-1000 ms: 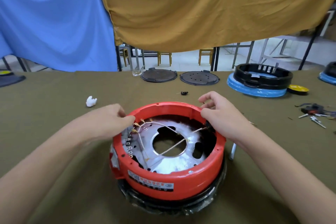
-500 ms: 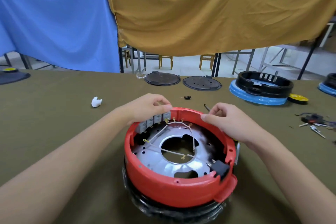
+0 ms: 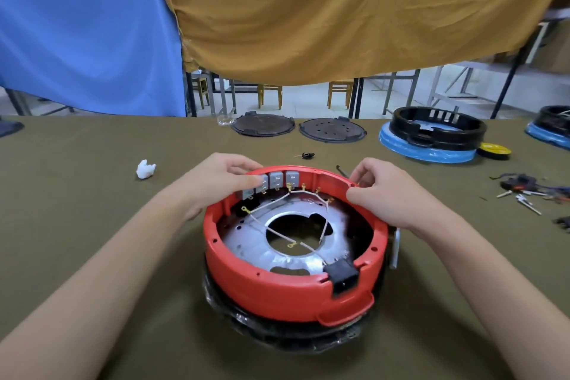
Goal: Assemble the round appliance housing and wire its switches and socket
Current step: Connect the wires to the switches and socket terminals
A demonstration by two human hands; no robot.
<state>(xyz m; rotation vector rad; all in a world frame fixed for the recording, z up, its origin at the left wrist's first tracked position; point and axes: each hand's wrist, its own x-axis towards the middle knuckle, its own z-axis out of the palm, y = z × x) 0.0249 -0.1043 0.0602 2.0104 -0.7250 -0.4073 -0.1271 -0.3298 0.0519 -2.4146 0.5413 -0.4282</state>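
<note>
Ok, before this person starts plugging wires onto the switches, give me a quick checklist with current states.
1. Red housing sits level on the table: ok.
2. Grey switches seated in the far wall: ok.
3. Black socket in its near-rim notch: ok.
4. White wires all connected: not ok, loose ends lie on the metal plate.
5. Left hand and right hand steady the rim: ok.
6. Wire-to-switch pairing: cannot tell.
</note>
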